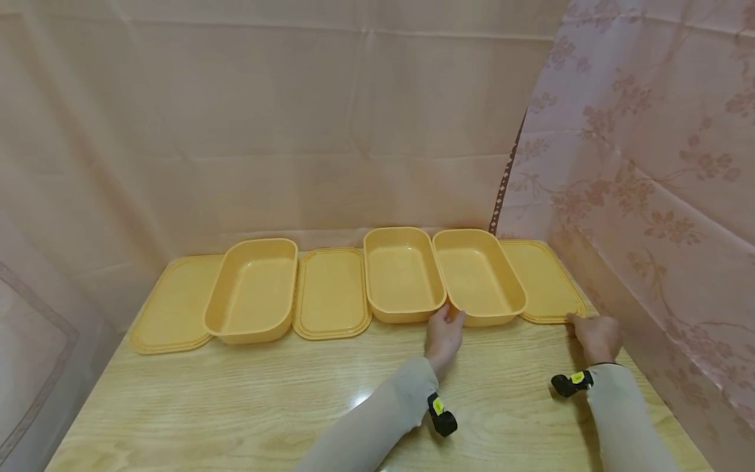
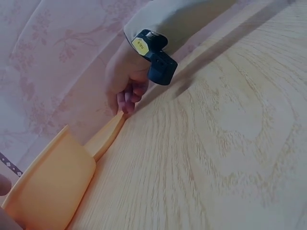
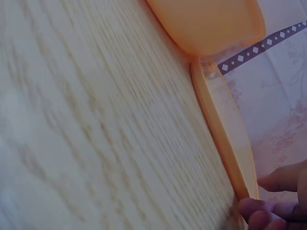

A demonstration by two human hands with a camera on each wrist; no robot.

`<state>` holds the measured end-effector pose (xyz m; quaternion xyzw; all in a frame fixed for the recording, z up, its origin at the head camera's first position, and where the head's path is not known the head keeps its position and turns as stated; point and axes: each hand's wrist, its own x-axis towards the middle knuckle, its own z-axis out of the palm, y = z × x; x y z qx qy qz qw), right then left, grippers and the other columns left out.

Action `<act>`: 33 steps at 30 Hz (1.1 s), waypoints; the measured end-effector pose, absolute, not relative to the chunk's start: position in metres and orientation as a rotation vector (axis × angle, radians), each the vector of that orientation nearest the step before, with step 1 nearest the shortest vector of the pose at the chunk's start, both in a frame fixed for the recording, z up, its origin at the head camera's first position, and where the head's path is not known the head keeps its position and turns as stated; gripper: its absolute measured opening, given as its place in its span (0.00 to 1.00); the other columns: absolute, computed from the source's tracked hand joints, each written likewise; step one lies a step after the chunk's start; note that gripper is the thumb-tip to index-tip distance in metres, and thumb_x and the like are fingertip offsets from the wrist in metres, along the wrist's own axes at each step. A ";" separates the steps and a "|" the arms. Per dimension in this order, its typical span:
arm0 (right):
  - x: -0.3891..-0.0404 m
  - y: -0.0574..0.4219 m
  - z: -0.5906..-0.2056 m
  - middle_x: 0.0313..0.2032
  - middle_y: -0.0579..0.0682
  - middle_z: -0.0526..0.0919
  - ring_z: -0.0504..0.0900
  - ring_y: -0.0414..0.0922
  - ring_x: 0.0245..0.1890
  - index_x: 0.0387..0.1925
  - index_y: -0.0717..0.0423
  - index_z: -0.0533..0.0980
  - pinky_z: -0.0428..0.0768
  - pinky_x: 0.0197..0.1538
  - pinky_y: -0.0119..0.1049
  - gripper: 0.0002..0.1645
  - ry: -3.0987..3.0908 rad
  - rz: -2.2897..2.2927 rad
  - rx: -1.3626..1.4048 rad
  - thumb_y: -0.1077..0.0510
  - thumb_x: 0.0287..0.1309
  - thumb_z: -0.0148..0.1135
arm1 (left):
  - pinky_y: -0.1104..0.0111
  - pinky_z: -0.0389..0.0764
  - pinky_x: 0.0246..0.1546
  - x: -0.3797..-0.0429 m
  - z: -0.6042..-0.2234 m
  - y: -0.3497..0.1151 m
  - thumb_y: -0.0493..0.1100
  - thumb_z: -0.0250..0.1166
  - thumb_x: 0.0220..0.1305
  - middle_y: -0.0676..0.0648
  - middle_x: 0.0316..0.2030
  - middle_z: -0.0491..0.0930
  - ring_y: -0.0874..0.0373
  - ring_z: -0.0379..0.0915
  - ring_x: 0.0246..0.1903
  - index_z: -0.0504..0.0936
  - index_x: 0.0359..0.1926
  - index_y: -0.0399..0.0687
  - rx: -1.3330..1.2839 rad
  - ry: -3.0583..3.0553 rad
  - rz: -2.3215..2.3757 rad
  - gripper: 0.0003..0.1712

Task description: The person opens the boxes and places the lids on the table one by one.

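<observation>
My left hand (image 1: 444,337) grips the near left corner of the right yellow plastic container (image 1: 479,278), where it meets the middle container (image 1: 404,275). Some of its fingers are hidden between the two. My right hand (image 1: 598,337) pinches the near right corner of a flat yellow lid (image 1: 542,285). In the right wrist view, the thumb lies at the top of the lid's edge (image 3: 218,120) and fingertips are below it. The lid lies flat, its left side against the right container. Both containers stand upright, open at the top, with nothing inside.
Farther left stand another yellow container (image 1: 253,288) and two lids, one middle lid (image 1: 332,292) and one far left lid (image 1: 177,305), in the same row. The wooden table (image 1: 283,400) ends against a beige cloth (image 1: 265,131) behind and a floral cloth (image 1: 660,196) at right.
</observation>
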<state>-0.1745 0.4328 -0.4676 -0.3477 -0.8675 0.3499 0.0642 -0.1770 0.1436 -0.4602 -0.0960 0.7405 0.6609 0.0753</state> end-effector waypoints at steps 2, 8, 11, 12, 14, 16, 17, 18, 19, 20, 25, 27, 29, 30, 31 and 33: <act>-0.174 0.432 -0.466 0.05 0.37 0.74 0.75 0.42 0.16 0.18 0.62 0.84 0.67 0.32 0.34 0.26 -2.616 1.101 -1.042 0.46 0.60 0.60 | 0.58 0.76 0.59 -0.177 -0.460 0.143 0.47 0.63 0.66 0.38 0.58 0.78 0.47 0.75 0.58 0.73 0.64 0.38 -0.264 2.209 1.997 0.29; -0.175 0.428 -0.462 0.07 0.39 0.77 0.76 0.38 0.11 0.27 0.70 0.84 0.72 0.22 0.30 0.27 -2.618 1.192 -0.914 0.48 0.62 0.59 | 0.60 0.77 0.57 -0.178 -0.460 0.140 0.46 0.63 0.65 0.37 0.56 0.78 0.48 0.75 0.55 0.73 0.63 0.35 -0.209 2.187 2.023 0.29; -0.175 0.424 -0.460 0.09 0.40 0.78 0.77 0.37 0.12 0.39 0.77 0.80 0.75 0.20 0.30 0.29 -2.647 1.234 -0.813 0.48 0.63 0.57 | 0.60 0.78 0.56 -0.177 -0.460 0.137 0.46 0.64 0.65 0.38 0.55 0.79 0.49 0.76 0.54 0.73 0.63 0.35 -0.177 2.205 2.005 0.29; -0.175 0.423 -0.460 0.09 0.40 0.78 0.77 0.37 0.13 0.41 0.78 0.79 0.75 0.20 0.30 0.30 -2.658 1.233 -0.789 0.49 0.64 0.56 | 0.60 0.78 0.55 -0.177 -0.460 0.136 0.46 0.64 0.65 0.38 0.55 0.79 0.49 0.76 0.53 0.74 0.62 0.34 -0.164 2.203 2.003 0.29; -0.176 0.419 -0.459 0.10 0.40 0.79 0.78 0.37 0.12 0.43 0.79 0.78 0.77 0.19 0.31 0.31 -2.668 1.252 -0.752 0.49 0.65 0.55 | 0.59 0.77 0.56 -0.176 -0.459 0.133 0.46 0.64 0.65 0.38 0.54 0.80 0.50 0.76 0.53 0.74 0.62 0.34 -0.148 2.177 2.006 0.29; -0.176 0.415 -0.457 0.10 0.40 0.79 0.77 0.36 0.12 0.43 0.78 0.78 0.76 0.19 0.31 0.30 -2.689 1.232 -0.720 0.49 0.66 0.54 | 0.59 0.76 0.57 -0.176 -0.458 0.130 0.45 0.63 0.65 0.39 0.55 0.80 0.50 0.75 0.54 0.73 0.62 0.34 -0.129 2.147 2.010 0.29; -0.177 0.414 -0.456 0.10 0.40 0.79 0.77 0.36 0.12 0.43 0.79 0.78 0.76 0.19 0.30 0.31 -2.695 1.231 -0.700 0.48 0.66 0.54 | 0.58 0.75 0.58 -0.176 -0.457 0.129 0.45 0.63 0.65 0.39 0.56 0.79 0.49 0.75 0.55 0.73 0.63 0.34 -0.122 2.128 2.014 0.29; -0.177 0.412 -0.455 0.11 0.40 0.79 0.77 0.35 0.13 0.44 0.78 0.78 0.76 0.20 0.30 0.31 -2.709 1.218 -0.686 0.48 0.67 0.53 | 0.58 0.75 0.59 -0.176 -0.457 0.127 0.45 0.63 0.66 0.40 0.57 0.78 0.49 0.74 0.57 0.73 0.63 0.35 -0.109 2.122 2.011 0.28; -0.177 0.410 -0.454 0.12 0.40 0.80 0.77 0.35 0.13 0.45 0.78 0.78 0.76 0.21 0.30 0.32 -2.719 1.224 -0.672 0.47 0.67 0.53 | 0.58 0.74 0.60 -0.175 -0.457 0.126 0.45 0.63 0.66 0.40 0.58 0.78 0.49 0.74 0.58 0.73 0.63 0.35 -0.101 2.110 2.013 0.28; -0.178 0.408 -0.452 0.13 0.41 0.81 0.77 0.35 0.14 0.46 0.78 0.77 0.77 0.21 0.30 0.32 -2.732 1.221 -0.649 0.47 0.67 0.52 | 0.58 0.74 0.61 -0.175 -0.456 0.125 0.45 0.62 0.66 0.40 0.60 0.77 0.49 0.73 0.59 0.73 0.63 0.35 -0.091 2.106 2.014 0.28; -0.178 0.398 -0.447 0.22 0.48 0.83 0.80 0.37 0.19 0.50 0.78 0.75 0.80 0.25 0.31 0.34 -2.772 1.253 -0.575 0.46 0.69 0.51 | 0.59 0.76 0.58 -0.176 -0.455 0.122 0.44 0.63 0.65 0.40 0.58 0.78 0.50 0.75 0.56 0.76 0.59 0.34 -0.068 2.098 2.006 0.25; -0.178 0.394 -0.446 0.23 0.49 0.84 0.80 0.36 0.21 0.52 0.78 0.74 0.81 0.26 0.31 0.33 -2.763 1.286 -0.565 0.46 0.69 0.51 | 0.61 0.77 0.55 -0.176 -0.454 0.120 0.44 0.64 0.65 0.40 0.56 0.80 0.51 0.76 0.53 0.78 0.58 0.34 -0.056 2.111 1.982 0.24; -0.178 0.391 -0.444 0.24 0.48 0.83 0.80 0.35 0.21 0.52 0.78 0.73 0.82 0.27 0.30 0.34 -2.752 1.324 -0.559 0.46 0.69 0.52 | 0.62 0.79 0.53 -0.177 -0.452 0.118 0.45 0.64 0.64 0.40 0.54 0.80 0.52 0.77 0.52 0.78 0.57 0.35 -0.044 2.126 1.951 0.24; -0.179 0.390 -0.443 0.25 0.48 0.82 0.80 0.35 0.21 0.52 0.77 0.73 0.82 0.27 0.30 0.33 -2.750 1.334 -0.554 0.46 0.69 0.52 | 0.62 0.79 0.53 -0.176 -0.451 0.117 0.45 0.64 0.64 0.40 0.54 0.80 0.52 0.77 0.51 0.78 0.57 0.35 -0.038 2.124 1.940 0.24; -0.179 0.389 -0.443 0.26 0.49 0.82 0.80 0.35 0.22 0.53 0.77 0.73 0.82 0.27 0.30 0.33 -2.755 1.331 -0.547 0.46 0.69 0.52 | 0.61 0.79 0.53 -0.176 -0.450 0.115 0.46 0.64 0.65 0.40 0.54 0.80 0.51 0.77 0.52 0.78 0.58 0.35 -0.032 2.123 1.929 0.25; -0.179 0.386 -0.441 0.30 0.54 0.83 0.79 0.35 0.24 0.53 0.75 0.74 0.80 0.28 0.30 0.34 -2.779 1.297 -0.522 0.44 0.69 0.51 | 0.60 0.79 0.55 -0.175 -0.447 0.113 0.46 0.64 0.65 0.40 0.55 0.79 0.50 0.76 0.54 0.77 0.59 0.36 -0.015 2.128 1.899 0.26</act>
